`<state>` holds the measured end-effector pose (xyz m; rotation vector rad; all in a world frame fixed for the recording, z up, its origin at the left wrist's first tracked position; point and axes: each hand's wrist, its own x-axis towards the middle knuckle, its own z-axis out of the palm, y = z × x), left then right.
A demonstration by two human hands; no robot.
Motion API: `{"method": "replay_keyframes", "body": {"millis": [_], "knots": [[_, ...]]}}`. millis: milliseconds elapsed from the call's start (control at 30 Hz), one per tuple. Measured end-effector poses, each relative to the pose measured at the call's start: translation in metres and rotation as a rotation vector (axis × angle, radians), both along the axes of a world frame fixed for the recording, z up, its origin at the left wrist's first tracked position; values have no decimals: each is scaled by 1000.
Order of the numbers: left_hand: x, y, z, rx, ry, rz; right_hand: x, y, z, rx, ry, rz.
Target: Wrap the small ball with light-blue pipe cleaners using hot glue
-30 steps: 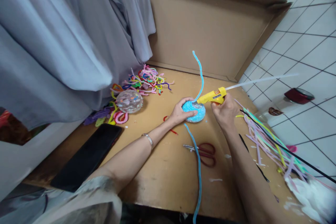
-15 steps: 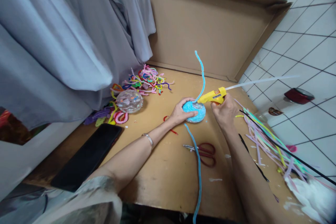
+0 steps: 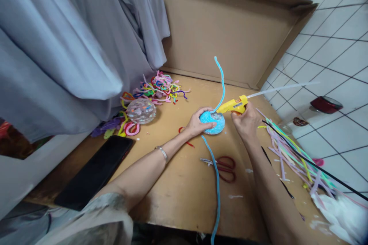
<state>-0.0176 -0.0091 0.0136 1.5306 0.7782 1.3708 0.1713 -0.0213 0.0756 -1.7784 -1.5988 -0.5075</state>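
Note:
My left hand [image 3: 198, 123] is wrapped round a ball covered in blue pipe cleaner [image 3: 216, 124], a patch at its top showing uncovered. One loose length of blue pipe cleaner [image 3: 222, 78] rises from the ball's top; another blue strand [image 3: 217, 183] runs from below it toward the table's front edge. With my right hand [image 3: 245, 120] I grip a yellow glue gun [image 3: 233, 104], its nozzle at the uncovered patch. A clear glue stick [image 3: 281, 89] juts out of its back. Red-handled scissors [image 3: 227, 168] lie beneath the blue strand.
A clear ball [image 3: 141, 110] sits by a heap of coloured pipe cleaners [image 3: 162, 84]. A black phone [image 3: 96, 170] lies at left. More pipe cleaners [image 3: 283, 149], a black cable [image 3: 310, 159] and a red-lidded jar [image 3: 326, 105] are at right. Behind stands a cardboard panel [image 3: 227, 30].
Almost nothing differs. The glue gun's nozzle stays at the ball's top, and both hands keep their holds; the whole view has shifted very slightly.

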Motion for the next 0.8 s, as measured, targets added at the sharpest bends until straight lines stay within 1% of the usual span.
{"method": "replay_keyframes", "body": {"millis": [167,467,800], "knots": [[0,0,0,5,22,3,1,1,-2,43,-3,11],[0,1,-2,13,26,6,3,1,1,-17,39,15],[0,-1,0,23,40,4,-1,-2,5,-47,96,53]]}}
